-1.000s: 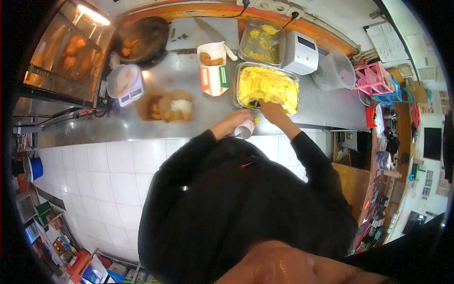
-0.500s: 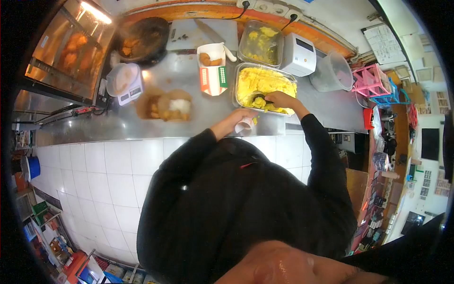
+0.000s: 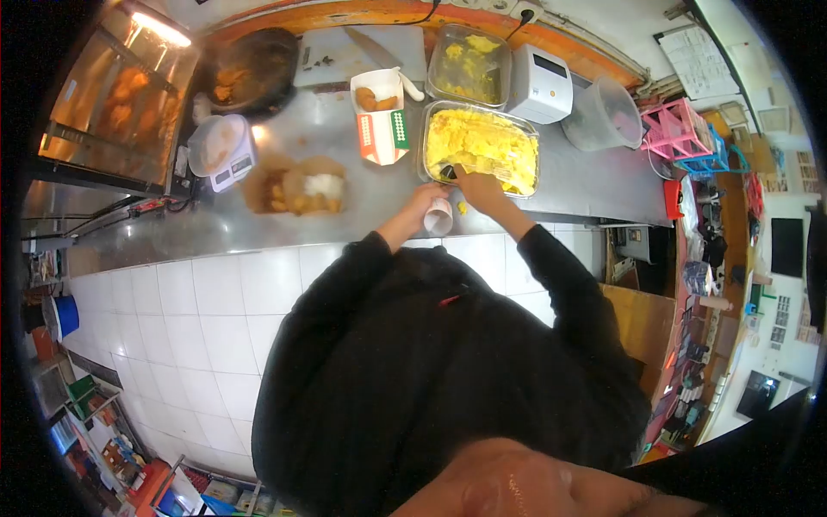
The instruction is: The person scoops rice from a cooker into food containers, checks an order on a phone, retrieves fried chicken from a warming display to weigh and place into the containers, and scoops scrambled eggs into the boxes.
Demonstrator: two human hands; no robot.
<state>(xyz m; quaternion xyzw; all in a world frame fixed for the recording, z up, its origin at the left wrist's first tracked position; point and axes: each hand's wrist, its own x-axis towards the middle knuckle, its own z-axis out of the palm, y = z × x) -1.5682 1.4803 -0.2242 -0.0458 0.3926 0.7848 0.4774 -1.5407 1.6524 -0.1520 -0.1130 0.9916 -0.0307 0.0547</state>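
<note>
My left hand (image 3: 424,203) is wrapped round a small white cup (image 3: 438,217) at the counter's front edge, its mouth tilted toward me. My right hand (image 3: 479,190) grips a dark spoon (image 3: 448,172) at the front left corner of a clear tray of yellow food (image 3: 487,146). The spoon's head is partly hidden. A yellow crumb (image 3: 463,208) lies on the counter between the cup and my right wrist. Left of the tray stands an open red, white and green box (image 3: 383,138) with brown fried pieces inside.
Behind the tray are a second clear container (image 3: 469,69) and a white device (image 3: 540,84). A clear tub (image 3: 603,116) stands to the right. A knife (image 3: 372,47) lies on a white board (image 3: 323,56). Leftward are a scale (image 3: 231,172), dark pan (image 3: 254,73) and brown paper with food (image 3: 293,189).
My right hand with the spoon has moved left from over the tray's middle to its front left corner, near the cup. My left hand still holds the cup. The view has shifted slightly.
</note>
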